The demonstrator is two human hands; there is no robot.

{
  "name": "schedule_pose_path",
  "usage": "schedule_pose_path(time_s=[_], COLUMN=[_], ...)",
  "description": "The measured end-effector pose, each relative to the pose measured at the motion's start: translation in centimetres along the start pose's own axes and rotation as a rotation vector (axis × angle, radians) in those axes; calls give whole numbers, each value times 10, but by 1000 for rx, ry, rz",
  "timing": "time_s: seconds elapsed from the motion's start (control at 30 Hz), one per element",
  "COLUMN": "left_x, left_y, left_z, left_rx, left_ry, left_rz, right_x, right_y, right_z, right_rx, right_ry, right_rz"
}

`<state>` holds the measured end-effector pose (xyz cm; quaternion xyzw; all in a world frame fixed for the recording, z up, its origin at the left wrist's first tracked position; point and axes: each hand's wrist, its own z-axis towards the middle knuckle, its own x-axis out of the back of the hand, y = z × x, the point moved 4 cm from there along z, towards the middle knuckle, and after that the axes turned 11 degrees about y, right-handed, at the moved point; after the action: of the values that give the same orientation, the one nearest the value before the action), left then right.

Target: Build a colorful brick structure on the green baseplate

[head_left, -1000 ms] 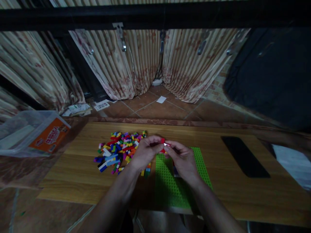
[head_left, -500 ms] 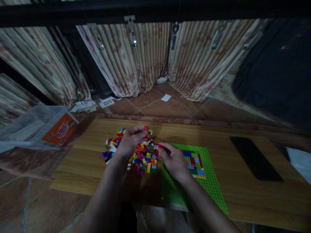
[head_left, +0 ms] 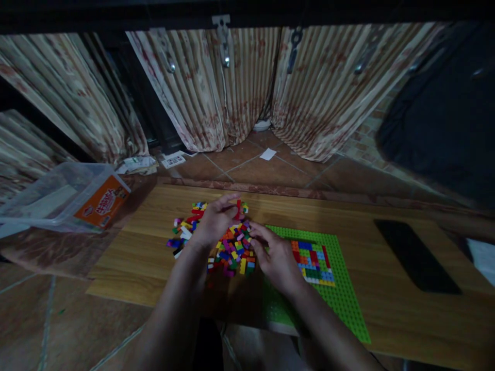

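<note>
A loose pile of small coloured toy building bricks (head_left: 232, 250) lies on the wooden table (head_left: 131, 247). Over its far part, my left hand (head_left: 215, 220) pinches a red building brick (head_left: 238, 206), which stands up between thumb and fingers. At the pile's right edge is my right hand (head_left: 276, 252), thumb and forefinger apart around the bricks there, with no brick visibly gripped. Under my right wrist lies a green studded baseplate (head_left: 348, 304). It carries a flat patch of multicoloured bricks (head_left: 315, 265), partly hidden by my right hand.
A dark flat slab (head_left: 417, 257) rests on the table's right side. On the left stands a clear plastic box (head_left: 58, 219) with an orange label. Striped curtains (head_left: 193, 93) hang beyond the table, and papers (head_left: 173, 159) lie on the tiled floor.
My right hand's fingers have parted at the pile, and the pink and red bricks at their tips are no longer held. My left hand keeps the red brick. The whole view has shifted slightly.
</note>
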<state>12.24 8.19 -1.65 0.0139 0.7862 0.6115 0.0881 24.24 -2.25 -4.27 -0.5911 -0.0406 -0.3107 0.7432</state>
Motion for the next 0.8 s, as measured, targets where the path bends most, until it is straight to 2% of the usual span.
schedule_pose_path(time_s=[0.17,0.43,0.63,0.8], left_x=[-14,-49,-62,-69], left_y=[-6,-18,-21,-32], left_z=[-7,-19,-21,-18], left_rx=[19,-84,-141,-212], left_ry=[-142,-303,-275,-284], left_rz=[23,83,161,289], right_x=[17,49,98,120], right_y=[-1,10,33,47], right_z=[5,12,14,7], right_rx=[-12,-64,-88,-81], right_ry=[145,262,312,197], right_rz=[53,14,-149,-290])
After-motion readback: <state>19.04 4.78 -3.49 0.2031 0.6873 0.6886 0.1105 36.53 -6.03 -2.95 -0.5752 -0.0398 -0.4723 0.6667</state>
